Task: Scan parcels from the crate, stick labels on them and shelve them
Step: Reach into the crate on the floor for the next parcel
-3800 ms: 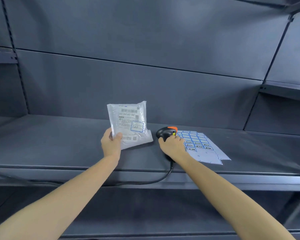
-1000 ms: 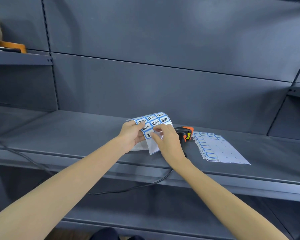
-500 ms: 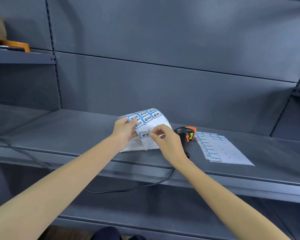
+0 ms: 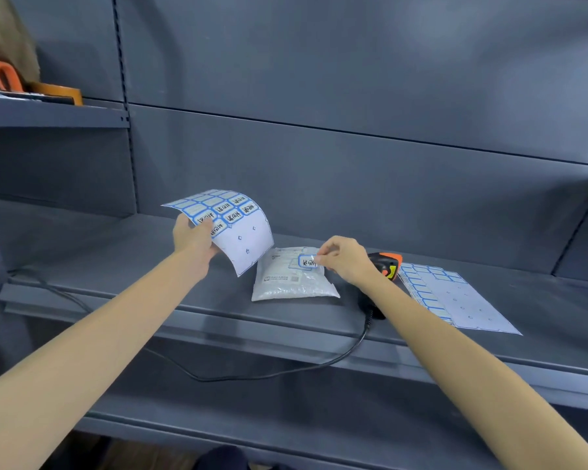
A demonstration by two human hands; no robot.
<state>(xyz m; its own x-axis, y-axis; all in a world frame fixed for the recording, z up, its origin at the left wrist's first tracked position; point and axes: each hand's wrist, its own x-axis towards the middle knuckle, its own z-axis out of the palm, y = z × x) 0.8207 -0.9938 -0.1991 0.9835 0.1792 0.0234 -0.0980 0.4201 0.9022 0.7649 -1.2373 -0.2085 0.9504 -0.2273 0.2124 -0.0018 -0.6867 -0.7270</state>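
Note:
A white plastic parcel [image 4: 292, 283] lies flat on the grey shelf [image 4: 116, 266]. My right hand [image 4: 343, 259] pinches a blue-bordered label [image 4: 307, 261] right over the parcel's upper right part. My left hand [image 4: 192, 234] grips a curled sheet of labels [image 4: 231, 225], held up in the air to the left of the parcel. A black and orange scanner [image 4: 384, 266] lies on the shelf behind my right wrist, partly hidden by it.
Another label sheet [image 4: 455, 300] lies flat on the shelf to the right of the scanner. The scanner's black cable [image 4: 286, 371] hangs over the shelf's front edge. An upper shelf at far left [image 4: 55, 113] carries orange items.
My left hand has lifted the label sheet up and to the left, uncovering the parcel. My right hand has peeled one label off and carried it to the parcel.

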